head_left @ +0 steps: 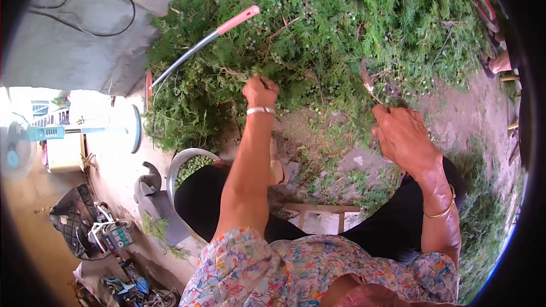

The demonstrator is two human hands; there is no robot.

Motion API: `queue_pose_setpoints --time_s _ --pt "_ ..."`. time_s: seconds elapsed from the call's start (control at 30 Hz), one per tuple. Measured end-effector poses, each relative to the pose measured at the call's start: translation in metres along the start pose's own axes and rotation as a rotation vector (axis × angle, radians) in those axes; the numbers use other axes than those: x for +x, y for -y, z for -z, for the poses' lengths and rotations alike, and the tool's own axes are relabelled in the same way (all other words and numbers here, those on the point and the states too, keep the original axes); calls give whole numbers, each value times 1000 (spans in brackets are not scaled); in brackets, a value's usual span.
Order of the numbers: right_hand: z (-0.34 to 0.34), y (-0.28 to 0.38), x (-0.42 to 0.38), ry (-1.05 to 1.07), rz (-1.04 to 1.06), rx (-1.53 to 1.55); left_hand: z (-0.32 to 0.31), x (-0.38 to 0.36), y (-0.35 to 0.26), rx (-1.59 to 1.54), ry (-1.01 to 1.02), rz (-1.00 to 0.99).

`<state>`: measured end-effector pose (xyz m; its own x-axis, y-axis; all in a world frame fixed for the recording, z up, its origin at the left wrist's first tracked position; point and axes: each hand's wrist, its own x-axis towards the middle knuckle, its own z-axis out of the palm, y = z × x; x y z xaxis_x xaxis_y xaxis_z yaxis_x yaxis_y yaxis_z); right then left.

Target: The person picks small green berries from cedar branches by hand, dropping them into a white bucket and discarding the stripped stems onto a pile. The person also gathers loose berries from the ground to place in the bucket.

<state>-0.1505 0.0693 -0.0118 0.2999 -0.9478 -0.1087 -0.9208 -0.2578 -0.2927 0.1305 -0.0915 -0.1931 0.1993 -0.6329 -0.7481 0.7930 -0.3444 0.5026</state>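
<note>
A large heap of leafy green conifer branches (318,28), dotted with small pale-green cones, lies in front of me. My left hand (261,92) is closed at the near edge of the heap, around a conifer sprig (236,73) that is slightly blurred. To the right, my right hand (402,136) has its fingers curled round the woody end of a conifer branch (368,82); its fingertips are partly hidden. By my left knee stands a round basin (172,171) holding many small green cones (192,167).
A long metal handle with a pink grip (239,20) leans across the heap's left side. A fan (133,129) is at the left, above a battery-like box (118,237). Another person's hand (500,62) shows at the right edge. Loose greenery (483,233) lies at lower right.
</note>
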Motion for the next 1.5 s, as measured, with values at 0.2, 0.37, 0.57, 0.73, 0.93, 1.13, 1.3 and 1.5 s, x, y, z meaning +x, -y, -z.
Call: queue_pose_setpoints --time_s 0.2,0.37,0.57,0.73,0.93,1.13,1.3,1.5 --pt "3 -1 5 -31 -198 205 -5 -158 70 315 231 -105" --pt "-4 -5 22 -122 -324 488 -9 -245 80 528 462 -108" --pt "14 -26 14 -354 -240 1722 -24 -255 53 1119 673 -947" --pt "23 -50 6 -491 100 2046 -37 -261 61 1273 701 -1317" --pt "43 -40 8 -515 77 2339 -27 -226 80 1537 909 -1146" --pt "29 -52 23 -692 -237 2085 -33 -203 54 1800 1252 -1146" --pt "26 -29 27 -741 -542 1893 -54 -200 22 1380 904 -1086" --pt "4 -26 28 -583 -222 1586 -60 -198 -7 353 932 -265"
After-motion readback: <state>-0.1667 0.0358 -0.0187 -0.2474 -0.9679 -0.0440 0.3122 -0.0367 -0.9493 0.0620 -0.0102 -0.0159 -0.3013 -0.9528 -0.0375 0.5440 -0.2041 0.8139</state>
